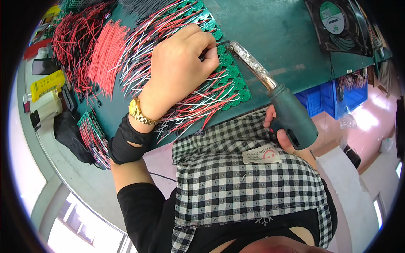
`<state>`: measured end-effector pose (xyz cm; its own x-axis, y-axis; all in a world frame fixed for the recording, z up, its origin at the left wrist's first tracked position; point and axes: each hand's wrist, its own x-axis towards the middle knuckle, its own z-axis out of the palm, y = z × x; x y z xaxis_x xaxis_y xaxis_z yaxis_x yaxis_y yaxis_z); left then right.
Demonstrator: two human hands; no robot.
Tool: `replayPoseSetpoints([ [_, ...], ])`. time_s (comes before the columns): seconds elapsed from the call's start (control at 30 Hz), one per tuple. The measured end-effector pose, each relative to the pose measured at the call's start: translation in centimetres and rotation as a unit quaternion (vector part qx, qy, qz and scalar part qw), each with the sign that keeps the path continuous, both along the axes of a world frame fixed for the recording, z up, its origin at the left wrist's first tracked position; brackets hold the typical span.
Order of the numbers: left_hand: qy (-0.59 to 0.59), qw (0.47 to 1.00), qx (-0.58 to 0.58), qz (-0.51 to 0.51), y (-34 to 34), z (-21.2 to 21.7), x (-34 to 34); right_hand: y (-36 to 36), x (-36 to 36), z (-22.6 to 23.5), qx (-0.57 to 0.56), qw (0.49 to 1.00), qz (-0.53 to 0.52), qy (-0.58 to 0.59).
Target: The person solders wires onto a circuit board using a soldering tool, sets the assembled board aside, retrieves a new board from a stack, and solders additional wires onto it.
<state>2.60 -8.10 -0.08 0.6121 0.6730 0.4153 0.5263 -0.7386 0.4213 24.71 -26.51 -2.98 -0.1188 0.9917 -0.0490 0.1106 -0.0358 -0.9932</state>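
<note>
My left hand (181,63), with a gold watch (141,112) at the wrist, reaches over a row of small round green circuit boards (230,74). Thumb and forefinger are pinched together at the boards; what lies between them is hidden. Red, white and black wires (202,99) run leftward from the boards, partly under this hand. In my right hand (283,137) is a soldering iron (295,118) with a dark green handle, its fingers mostly hidden behind it. The scorched metal barrel points up and left, its thin dark tip close to my left fingertips.
Bundles of red wires (107,55) and darker red-and-black wires (76,46) lie to the left on the green worktop (270,33). A black fan (339,25) stands at the far right. Below it are blue bins (333,99). More wired boards (90,130) sit at the left edge.
</note>
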Motion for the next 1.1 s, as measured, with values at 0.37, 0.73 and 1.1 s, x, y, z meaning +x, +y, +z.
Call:
replayPoseSetpoints([
  [0.37,0.011,1.0,-0.003,-0.001,-0.3,0.2,-0.6,-0.5,-1.4,1.8,-0.033,0.987,-0.055,0.146],
  [0.73,0.084,0.984,0.15,-0.048,-0.9,2.8,-1.0,-0.9,-1.1,1.4,-0.016,0.979,-0.054,0.196],
  [1.1,0.27,0.945,0.054,0.177,-6.6,5.6,-3.4,-1.8,-0.4,1.5,-0.034,0.979,-0.043,0.197],
])
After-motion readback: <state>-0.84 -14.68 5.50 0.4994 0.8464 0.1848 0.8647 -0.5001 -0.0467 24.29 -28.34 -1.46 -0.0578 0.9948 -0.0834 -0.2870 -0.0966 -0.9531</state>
